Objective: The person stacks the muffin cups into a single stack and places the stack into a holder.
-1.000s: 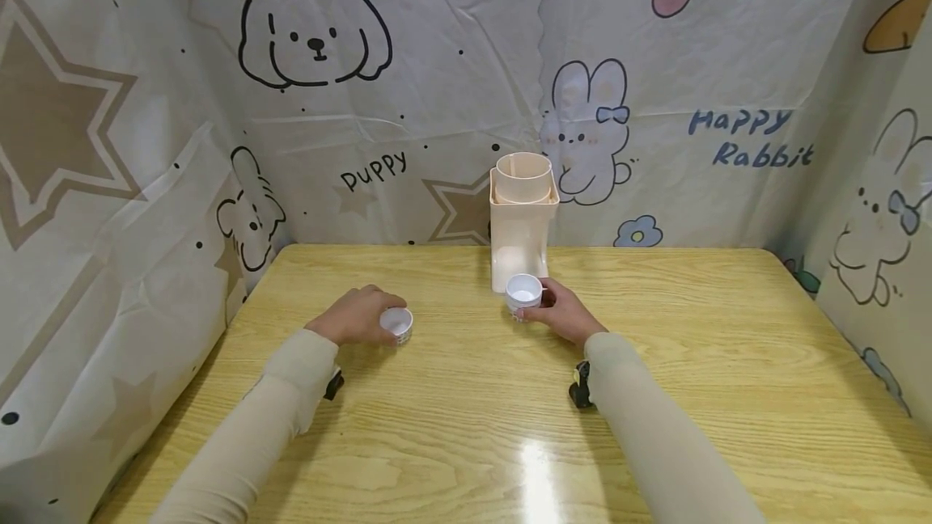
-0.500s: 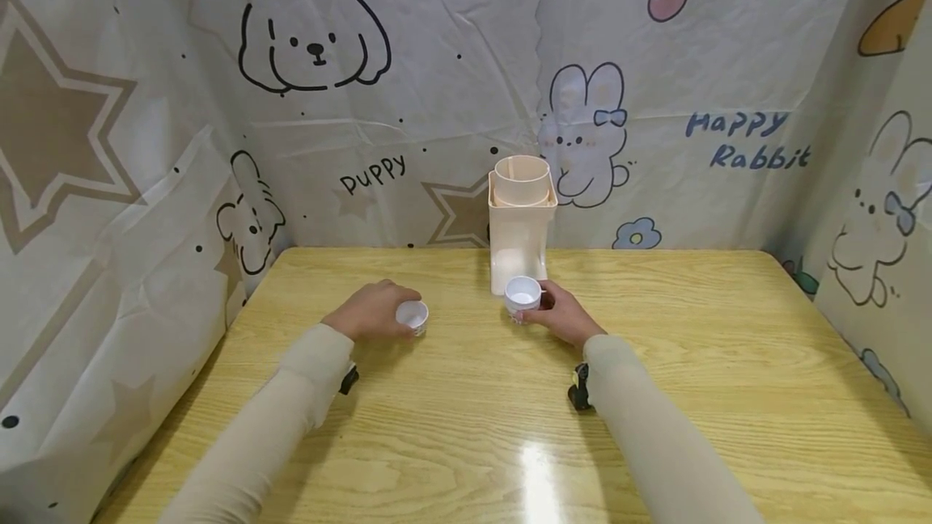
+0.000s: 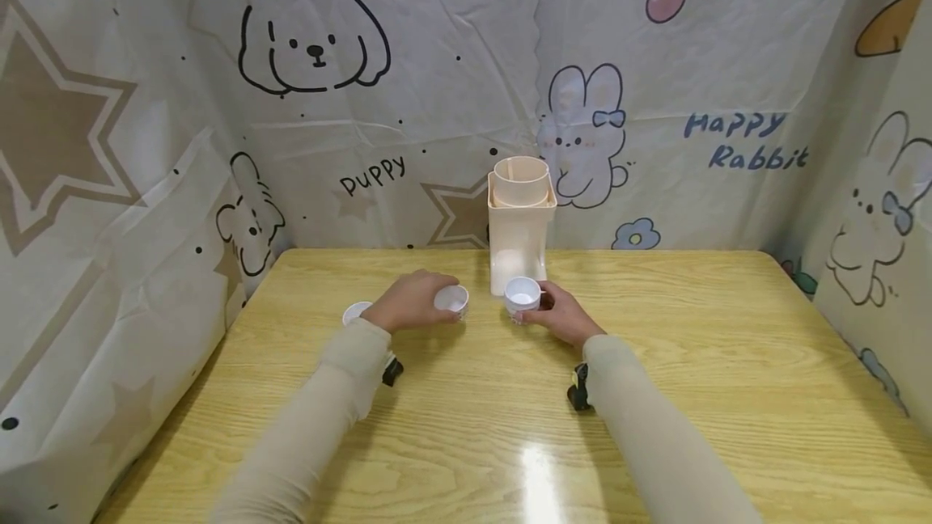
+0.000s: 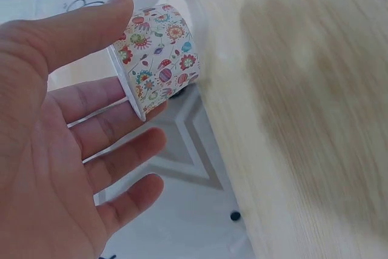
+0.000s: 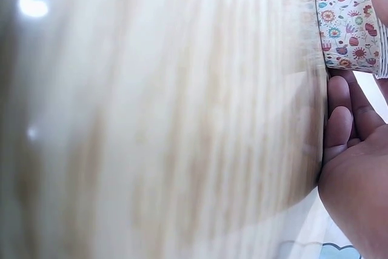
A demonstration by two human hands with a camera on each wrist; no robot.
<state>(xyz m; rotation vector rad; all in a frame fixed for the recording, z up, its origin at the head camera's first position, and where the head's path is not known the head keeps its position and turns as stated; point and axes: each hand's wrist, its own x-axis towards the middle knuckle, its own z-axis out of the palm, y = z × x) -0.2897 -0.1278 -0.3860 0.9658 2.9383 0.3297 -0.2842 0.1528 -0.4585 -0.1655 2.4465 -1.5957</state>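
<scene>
My left hand point(image 3: 411, 304) pinches a small paper cup point(image 4: 162, 59) with a colourful flower print between thumb and index and middle fingers; the ring and little fingers extend free. In the head view this cup is upright, its white mouth facing up. A short gap to its right, my right hand point(image 3: 566, 315) grips a stack of similar paper cups point(image 5: 351, 31), several rims showing at the edge. That stack stands upright on the table just in front of a cream plastic holder point(image 3: 518, 241). Another white cup point(image 3: 355, 311) stands left of my left hand, partly hidden by the wrist.
The holder has a square body with a round tube point(image 3: 520, 182) in its top and stands near the table's back edge. A printed cloth point(image 3: 459, 103) encloses the back and sides of the wooden table point(image 3: 466, 427).
My left hand has carried its cup rightward and slightly back, closer to the stack. The cup left behind at the left has come into sight. My right hand has stayed put on the stack.
</scene>
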